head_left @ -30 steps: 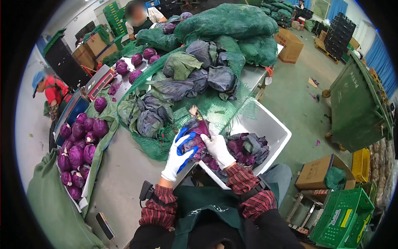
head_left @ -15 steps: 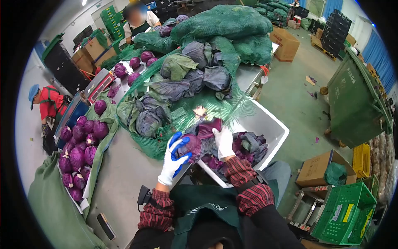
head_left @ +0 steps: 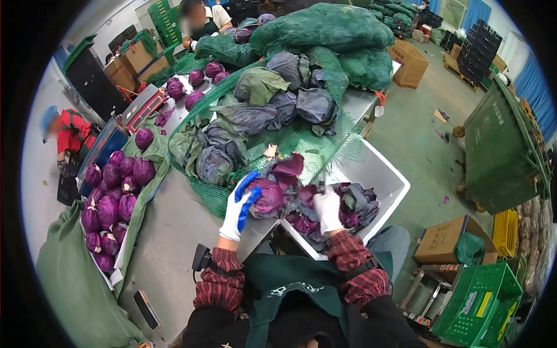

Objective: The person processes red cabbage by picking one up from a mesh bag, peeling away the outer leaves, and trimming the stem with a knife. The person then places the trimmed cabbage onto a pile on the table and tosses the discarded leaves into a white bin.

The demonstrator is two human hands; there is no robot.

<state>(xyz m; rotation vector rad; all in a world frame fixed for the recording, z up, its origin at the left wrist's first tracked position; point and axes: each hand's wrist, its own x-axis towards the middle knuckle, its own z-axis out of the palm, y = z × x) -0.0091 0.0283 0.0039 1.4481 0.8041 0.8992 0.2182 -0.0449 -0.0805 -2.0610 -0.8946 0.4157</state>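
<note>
My left hand (head_left: 238, 205), in a white and blue glove, is wrapped round the left side of a purple cabbage (head_left: 268, 196) at the table edge. My right hand (head_left: 327, 207), in a white glove, is closed with its fingertips at a dark purple leaf (head_left: 307, 195), over the white bin (head_left: 387, 174). Loose leaves (head_left: 355, 203) fill much of that bin. A torn purple leaf (head_left: 289, 167) stands up just behind the held cabbage. Untrimmed cabbages (head_left: 213, 163) lie in an open green net (head_left: 261, 152) beyond my hands.
Peeled purple cabbages (head_left: 109, 210) are heaped on green cloth (head_left: 75, 261) at the left. Full net sacks (head_left: 325, 28) lie at the back. A person (head_left: 204, 23) stands behind the table, another person (head_left: 74, 132) at the left. A green wheeled bin (head_left: 500, 145) is at the right.
My right hand has moved right and down, away from the cabbage, with a leaf at its fingers. More of the cabbage's smooth purple surface shows. The whole view has shifted slightly.
</note>
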